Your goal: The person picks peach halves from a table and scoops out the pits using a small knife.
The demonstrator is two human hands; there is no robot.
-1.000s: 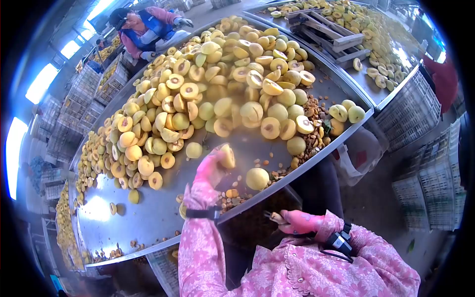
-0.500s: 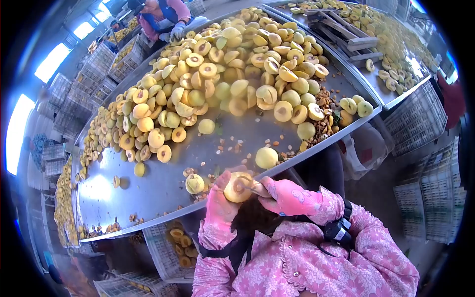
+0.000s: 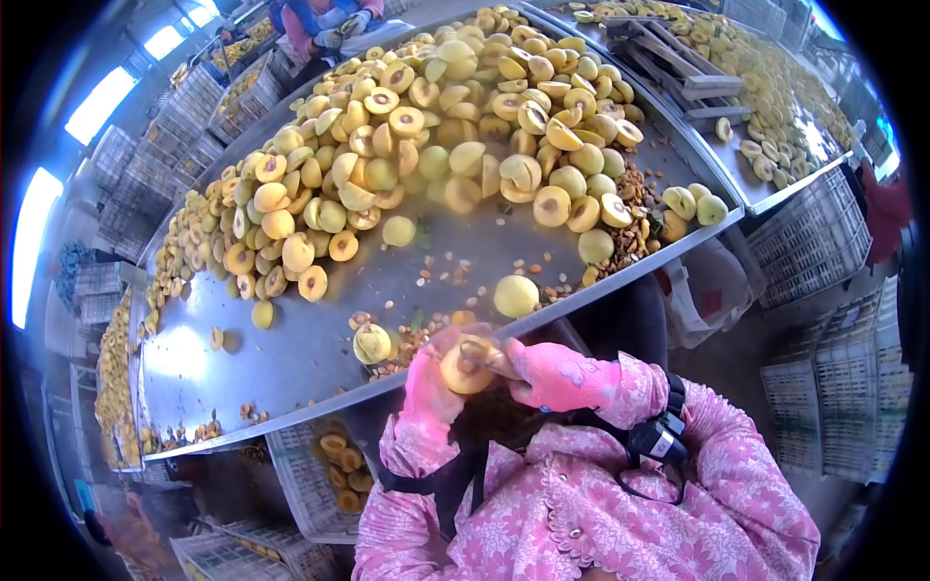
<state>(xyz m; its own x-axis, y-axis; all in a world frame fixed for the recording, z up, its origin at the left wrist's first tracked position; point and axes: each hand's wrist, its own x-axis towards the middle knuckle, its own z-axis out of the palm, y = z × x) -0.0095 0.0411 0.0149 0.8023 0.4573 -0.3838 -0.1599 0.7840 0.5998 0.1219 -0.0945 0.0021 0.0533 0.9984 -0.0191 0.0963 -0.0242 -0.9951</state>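
Just past the metal table's near edge, my left hand [image 3: 433, 382], in a pink glove, holds a halved yellow fruit [image 3: 466, 371] with its cut face up. My right hand [image 3: 557, 376], also gloved in pink, is closed around a small tool [image 3: 496, 358] whose tip reaches the middle of the cut face. The tool is blurred and partly hidden by the fingers. A whole yellow fruit [image 3: 516, 296] lies on the table beyond my hands, and another fruit [image 3: 371, 344] sits left of them beside scattered pits.
A large heap of halved fruit [image 3: 387, 145] covers the metal table [image 3: 291, 363]. Below its near edge stands a crate [image 3: 310, 484] with fruit halves. Stacked crates [image 3: 823, 387] are at the right. A co-worker's gloved hands [image 3: 341, 29] show at the far side.
The view has shifted slightly. Both hands stay together at the halved fruit, with the tool still at its cut face. The co-worker's hands have shifted at the far edge.
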